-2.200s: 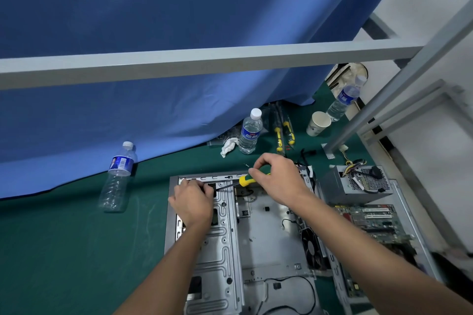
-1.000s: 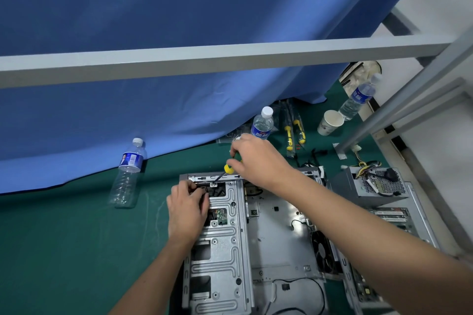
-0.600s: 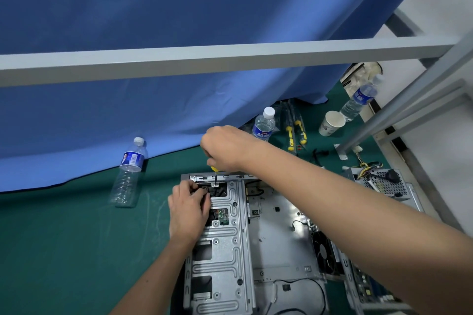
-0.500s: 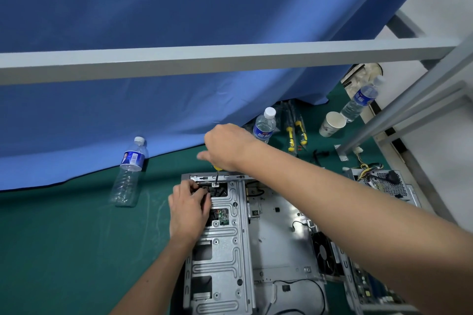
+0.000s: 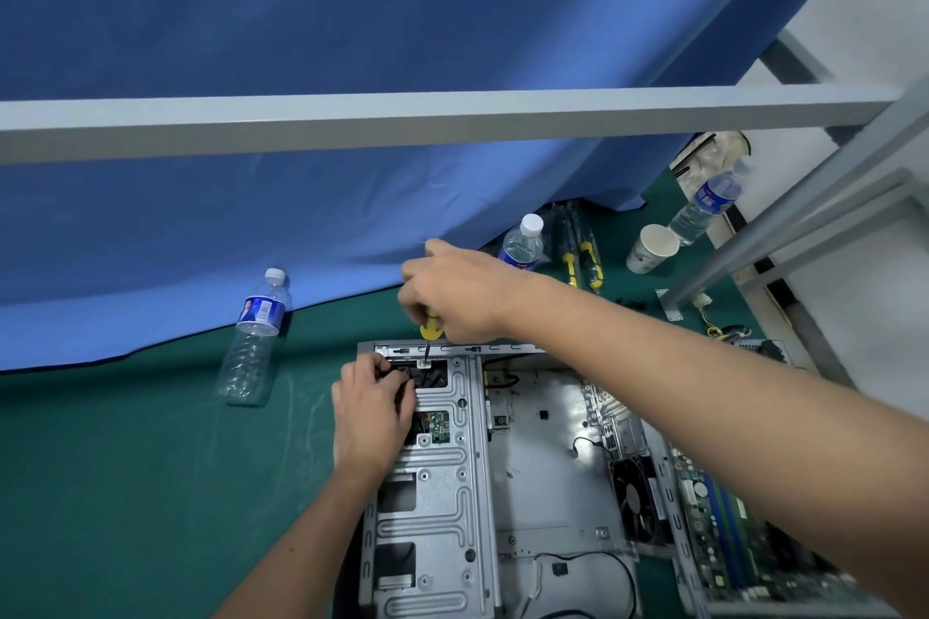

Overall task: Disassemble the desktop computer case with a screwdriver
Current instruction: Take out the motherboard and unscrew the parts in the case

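Observation:
The open grey computer case (image 5: 533,467) lies flat on the green mat, its drive cage (image 5: 437,478) on the left side. My right hand (image 5: 452,287) grips a yellow-handled screwdriver (image 5: 430,327) held upright, with its tip on a screw at the cage's far edge. My left hand (image 5: 372,410) rests on the cage's far left corner, fingers curled into an opening around a small dark part. A small green circuit board (image 5: 438,425) shows beside that hand.
A water bottle (image 5: 254,337) lies left of the case; another (image 5: 523,244) stands behind my right hand. Spare yellow screwdrivers (image 5: 583,261), a paper cup (image 5: 651,247) and a third bottle (image 5: 704,206) sit at the back right. A motherboard (image 5: 719,528) lies to the right. A grey beam (image 5: 452,121) crosses overhead.
My right hand swung the screwdriver from a slanted hold to upright and set its tip on the screw at the cage's far edge. The left hand stayed at the cage corner.

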`<state>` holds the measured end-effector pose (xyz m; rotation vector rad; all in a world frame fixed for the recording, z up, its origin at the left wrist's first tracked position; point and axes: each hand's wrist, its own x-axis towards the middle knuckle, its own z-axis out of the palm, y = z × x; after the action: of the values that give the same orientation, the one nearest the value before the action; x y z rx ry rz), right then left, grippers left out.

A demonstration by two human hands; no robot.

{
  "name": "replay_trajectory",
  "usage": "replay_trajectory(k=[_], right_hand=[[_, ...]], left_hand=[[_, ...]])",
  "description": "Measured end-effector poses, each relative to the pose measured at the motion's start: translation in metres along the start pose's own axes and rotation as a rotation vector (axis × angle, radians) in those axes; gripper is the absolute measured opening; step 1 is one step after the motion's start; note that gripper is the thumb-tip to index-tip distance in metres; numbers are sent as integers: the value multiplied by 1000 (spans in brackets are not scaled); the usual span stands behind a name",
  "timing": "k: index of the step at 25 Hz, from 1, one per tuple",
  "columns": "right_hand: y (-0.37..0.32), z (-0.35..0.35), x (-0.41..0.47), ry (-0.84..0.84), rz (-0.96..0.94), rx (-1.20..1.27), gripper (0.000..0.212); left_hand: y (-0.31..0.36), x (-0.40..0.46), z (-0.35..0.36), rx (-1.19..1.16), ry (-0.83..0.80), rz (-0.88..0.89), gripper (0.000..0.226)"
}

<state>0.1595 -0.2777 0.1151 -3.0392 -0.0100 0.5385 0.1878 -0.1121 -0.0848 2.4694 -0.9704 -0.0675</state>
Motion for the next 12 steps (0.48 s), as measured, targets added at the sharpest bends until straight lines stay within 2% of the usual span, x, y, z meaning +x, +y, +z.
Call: replay_trajectory(k=[3,7,12], right_hand=[[-3,2,-4,-40,146,65,33],[0,8,-9,26,92,19,23],[6,3,-24,117,97,130,20]], left_hand=[[1,0,-1,-1,3,-2,9],[0,0,0,-16,4,-19,9],[0,4,0,-72,-33,-91,15]])
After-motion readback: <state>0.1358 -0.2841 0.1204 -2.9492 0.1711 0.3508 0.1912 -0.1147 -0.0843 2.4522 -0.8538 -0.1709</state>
